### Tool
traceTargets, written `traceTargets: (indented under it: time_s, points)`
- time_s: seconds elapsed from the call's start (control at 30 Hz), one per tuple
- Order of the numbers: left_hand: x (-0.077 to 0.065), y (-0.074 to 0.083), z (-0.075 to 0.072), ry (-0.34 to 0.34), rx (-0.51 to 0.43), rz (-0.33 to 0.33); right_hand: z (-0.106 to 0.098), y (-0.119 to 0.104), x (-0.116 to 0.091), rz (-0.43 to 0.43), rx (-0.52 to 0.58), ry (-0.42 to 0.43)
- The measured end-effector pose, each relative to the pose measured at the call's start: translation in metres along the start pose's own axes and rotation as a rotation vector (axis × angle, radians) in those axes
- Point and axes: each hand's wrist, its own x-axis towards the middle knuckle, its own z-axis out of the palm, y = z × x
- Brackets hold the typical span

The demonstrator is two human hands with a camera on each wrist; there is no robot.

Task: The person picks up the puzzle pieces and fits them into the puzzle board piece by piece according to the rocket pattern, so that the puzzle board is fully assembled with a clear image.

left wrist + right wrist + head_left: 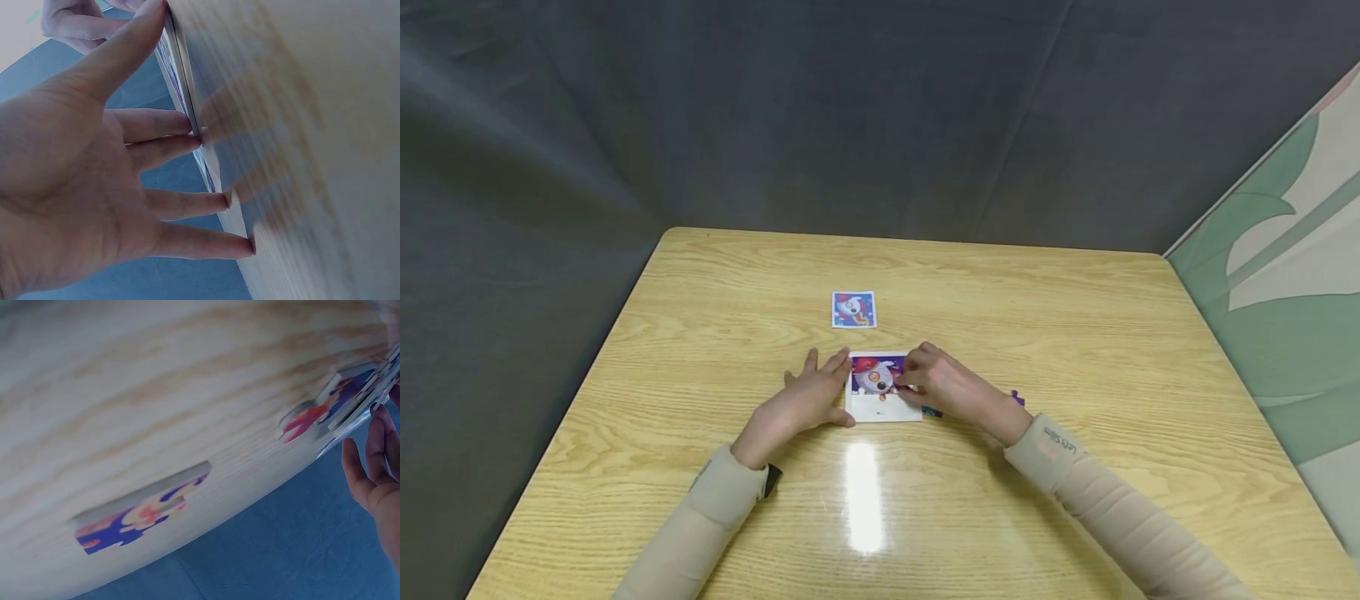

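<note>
A white-framed jigsaw board [883, 408] lies on the table, its upper part filled with a purple picture of a white character in a red hat; the lower part is bare white. My left hand [805, 400] steadies its left side with spread, straight fingers. In the left wrist view, the thumb and fingertips [181, 122] meet the board's edge. Bent over the board's right part, my right hand [951, 383] pinches a puzzle piece [897, 377] at the picture, mostly hidden by the fingers. In the right wrist view, the right hand [378, 469] shows only partly.
A small reference card [853, 309] with the same character lies behind the board. One loose puzzle piece [328, 400] sits by the board's right edge; another piece [144, 512] lies farther right, mostly behind the right forearm in the head view. Dark cloth [880, 125] hangs behind the table.
</note>
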Motion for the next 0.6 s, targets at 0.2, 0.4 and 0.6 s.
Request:
traceTargets:
  time_s: [0.2,0.4,0.6]
  points:
    - [-0.0001,-0.0006,0.0002,0.011,-0.011,0.005,-0.0004,-0.0004,0.0013,-0.009,-0.010,-0.002]
    - [-0.0005,0.0000,-0.0005,0.007,-0.005,0.004,-0.0010,-0.0004,0.0017,-0.016,0.000,-0.012]
    - [-0.0009,-0.0001,-0.0002,0.013,0.007,0.010,-0.0017,0.0005,0.0015,-0.006,0.002,-0.035]
